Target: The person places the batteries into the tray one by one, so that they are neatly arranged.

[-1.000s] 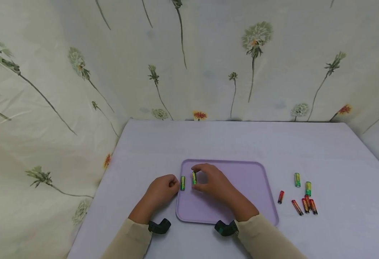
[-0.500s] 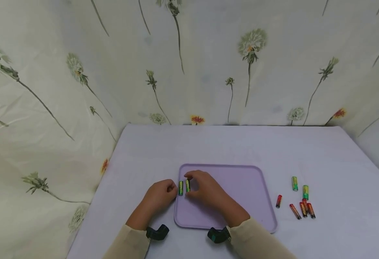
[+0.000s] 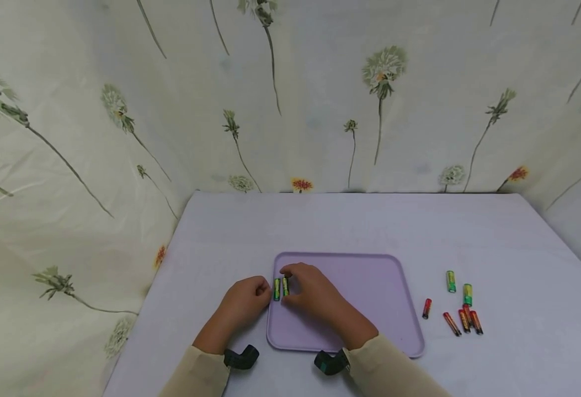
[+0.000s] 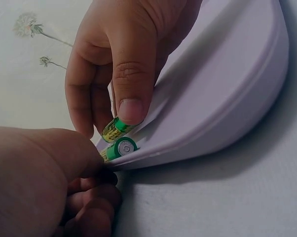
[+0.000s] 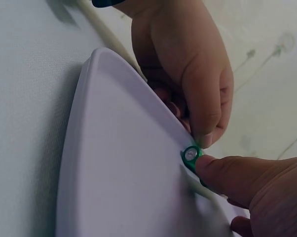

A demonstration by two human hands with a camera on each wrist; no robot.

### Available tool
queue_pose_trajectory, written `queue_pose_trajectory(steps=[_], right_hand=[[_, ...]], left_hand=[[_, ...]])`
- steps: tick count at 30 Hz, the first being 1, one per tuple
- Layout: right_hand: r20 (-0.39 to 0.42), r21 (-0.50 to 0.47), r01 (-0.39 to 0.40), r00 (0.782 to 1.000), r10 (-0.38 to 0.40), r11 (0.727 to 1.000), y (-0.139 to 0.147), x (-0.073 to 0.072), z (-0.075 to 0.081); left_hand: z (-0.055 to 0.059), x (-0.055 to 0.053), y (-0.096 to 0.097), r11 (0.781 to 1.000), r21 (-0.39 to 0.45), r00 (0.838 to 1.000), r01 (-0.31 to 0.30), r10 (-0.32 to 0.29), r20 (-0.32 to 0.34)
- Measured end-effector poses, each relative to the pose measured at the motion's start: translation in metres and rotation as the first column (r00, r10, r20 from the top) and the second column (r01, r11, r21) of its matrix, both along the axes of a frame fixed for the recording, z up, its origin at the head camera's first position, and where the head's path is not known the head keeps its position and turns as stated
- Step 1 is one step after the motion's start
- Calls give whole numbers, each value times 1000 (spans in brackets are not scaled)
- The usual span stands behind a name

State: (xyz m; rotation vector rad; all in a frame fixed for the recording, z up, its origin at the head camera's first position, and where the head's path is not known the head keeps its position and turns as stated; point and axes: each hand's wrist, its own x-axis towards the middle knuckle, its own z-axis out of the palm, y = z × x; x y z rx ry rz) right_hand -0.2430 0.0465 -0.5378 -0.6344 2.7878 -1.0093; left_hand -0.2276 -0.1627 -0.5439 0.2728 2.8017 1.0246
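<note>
Across the upper half of the frame hangs a pale flower-print sheet (image 3: pixel 310 82), which also covers the left side. Below it stretches a pale bench (image 3: pixel 230 231), and at its lower centre lies a lilac tray (image 3: pixel 364 298) with a low rim.

Two beige sleeves (image 3: pixel 191 370) reach in from the bottom edge. The right hand (image 3: pixel 315 295) is over the tray's left part, its fingers pinching a green battery. The left hand (image 3: pixel 246 299) is at the tray's left edge, fingers curled in with nothing seen in them; whether they press on the rim is hard to tell.

Smallest are the batteries. One green battery (image 3: pixel 277 289) lies inside the tray along its left rim. The pinched green battery (image 3: pixel 285 286) is just beside it, roughly parallel; whether it rests fully on the tray cannot be made out.

Right of the tray, in the lower right of the frame, lie two more green batteries (image 3: pixel 451 282), apart from each other, and five slimmer red batteries (image 3: pixel 452 324), three of them bunched under the nearer green one.

Judged by this layout, the work looks nearer its start than its end: one battery is in place, a second seems almost placed, and seven lie off the tray, with no hand near them.
</note>
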Motion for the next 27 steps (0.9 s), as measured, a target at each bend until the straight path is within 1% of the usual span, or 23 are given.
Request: queue_pose_trajectory(steps=[8,16,23,27], right_hand=[[-24,30,-6,1000,7,1000,-2,0,-2],[-75,78,12,997,-6,997,-7,4,-1],[-118,121,42,993,-27,992,-11,5,-3],[-140,132,48,990,-29,990,-13,5,-5]], left_hand=[[-2,-1,-1,1000,-3,1000,10,-10,-17],[-2,-1,-2,1000,-2,999,22,-22,-27],[-4,-1,-2,1000,14,1000,20,-20,-15],[-4,-1,-2,1000,11,999,16,-15,-31]])
